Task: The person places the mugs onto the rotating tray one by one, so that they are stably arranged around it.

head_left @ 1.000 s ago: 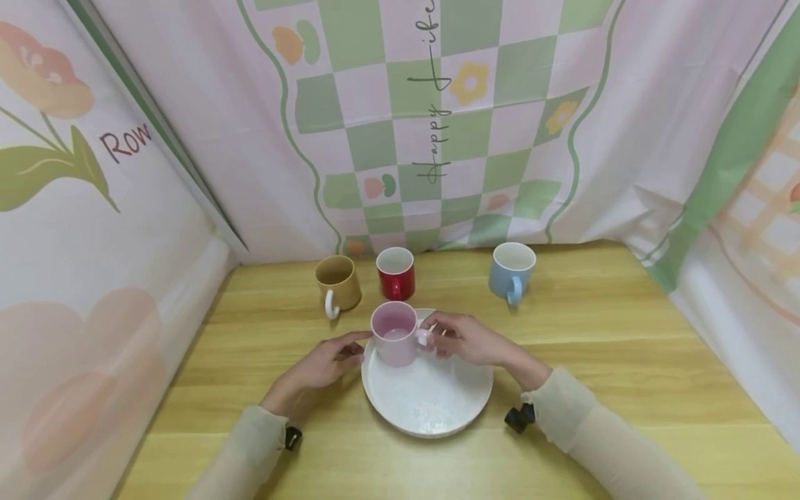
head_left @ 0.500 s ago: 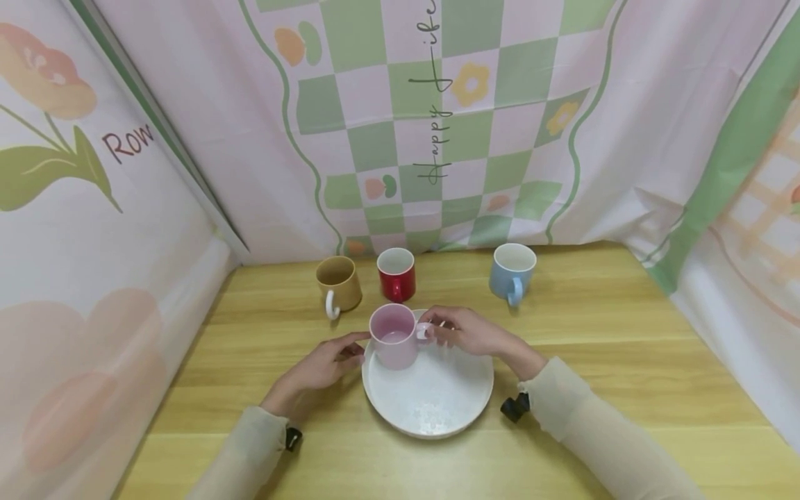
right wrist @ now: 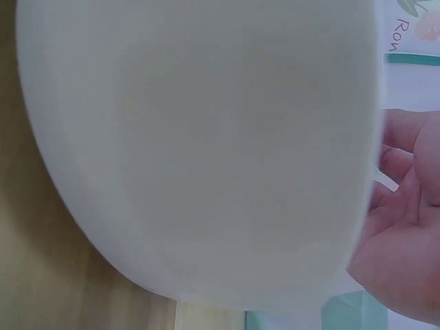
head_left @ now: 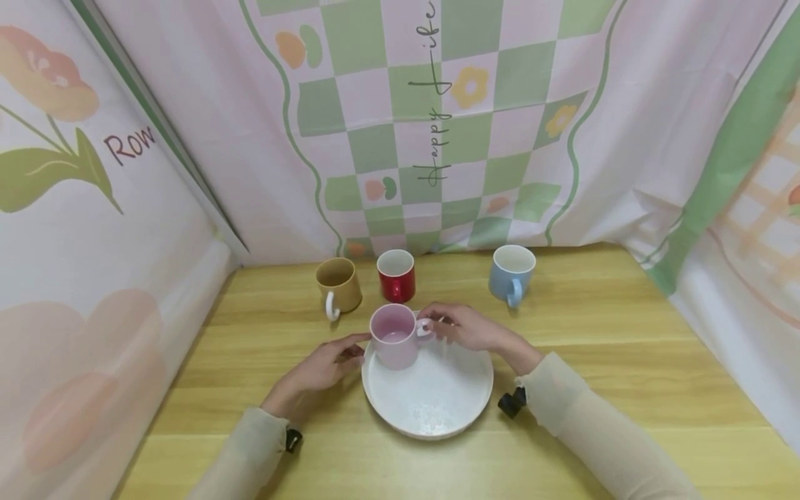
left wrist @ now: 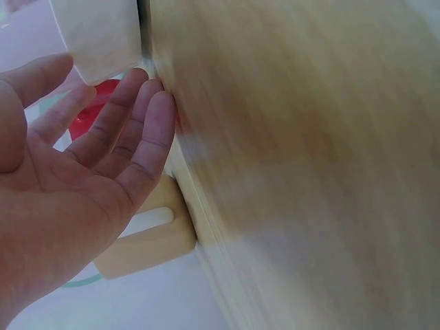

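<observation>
A pink mug (head_left: pixel 395 347) stands upright at the far left part of a round white plate (head_left: pixel 431 399), its handle turned right. Beside that mug and the plate's rim is my left hand (head_left: pixel 321 362); the index fingertip reaches the mug's side. The left wrist view shows the left hand (left wrist: pixel 82 158) with loosely bent fingers and a bare palm. My right hand (head_left: pixel 469 328) is over the plate's far right, loosely bent fingers close to the mug's handle (head_left: pixel 424 327), which shows uncovered. In the right wrist view the plate (right wrist: pixel 206 151) hides those fingertips.
Behind the plate stand a tan mug (head_left: pixel 339 285) with a white handle, a red mug (head_left: pixel 400 285) and, to the right, a light blue mug (head_left: pixel 507 278). A printed curtain (head_left: pixel 437 153) hangs along the back of the wooden table (head_left: pixel 594 326).
The pink mug has shifted slightly towards me and its handle has turned a little. My right fingers have moved from the front of the handle to its far side. The left hand stays put.
</observation>
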`<state>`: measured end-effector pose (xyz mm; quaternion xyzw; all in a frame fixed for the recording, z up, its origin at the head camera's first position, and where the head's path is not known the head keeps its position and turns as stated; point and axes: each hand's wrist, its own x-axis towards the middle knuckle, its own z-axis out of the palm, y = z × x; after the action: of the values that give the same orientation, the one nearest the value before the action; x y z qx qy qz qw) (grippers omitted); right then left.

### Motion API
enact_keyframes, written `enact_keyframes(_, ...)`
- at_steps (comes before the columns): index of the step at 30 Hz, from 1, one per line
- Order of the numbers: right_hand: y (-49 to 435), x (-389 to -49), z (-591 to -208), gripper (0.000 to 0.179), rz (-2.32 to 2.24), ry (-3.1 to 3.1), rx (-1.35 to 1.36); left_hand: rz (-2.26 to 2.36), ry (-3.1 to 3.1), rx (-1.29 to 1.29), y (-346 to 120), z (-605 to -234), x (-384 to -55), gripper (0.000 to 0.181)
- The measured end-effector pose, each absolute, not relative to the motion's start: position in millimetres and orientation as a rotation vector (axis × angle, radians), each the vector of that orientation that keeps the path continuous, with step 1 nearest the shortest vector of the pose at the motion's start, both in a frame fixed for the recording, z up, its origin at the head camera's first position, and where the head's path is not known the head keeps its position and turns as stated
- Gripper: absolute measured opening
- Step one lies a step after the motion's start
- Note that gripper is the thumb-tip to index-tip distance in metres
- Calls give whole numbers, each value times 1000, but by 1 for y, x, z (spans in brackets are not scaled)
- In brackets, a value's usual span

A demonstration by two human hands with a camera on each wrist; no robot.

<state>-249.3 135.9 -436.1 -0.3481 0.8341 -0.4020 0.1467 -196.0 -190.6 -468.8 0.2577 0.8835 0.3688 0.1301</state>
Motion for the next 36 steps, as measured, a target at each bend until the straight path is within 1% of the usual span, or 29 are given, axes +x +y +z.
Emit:
enact_keyframes(18, 137, -256, -438, 28, -1182, 2385, -916, 1083, 2565, 716, -191, -472, -195, 47)
enact_keyframes(27, 144, -260, -441, 31, -1239, 2380, -801, 1079, 2562, 693, -192, -470, -195, 49)
enact_keyframes(36, 152, -265, -440, 34, -1309, 2366, -753, 1108, 2539, 744, -194, -472, -195, 48)
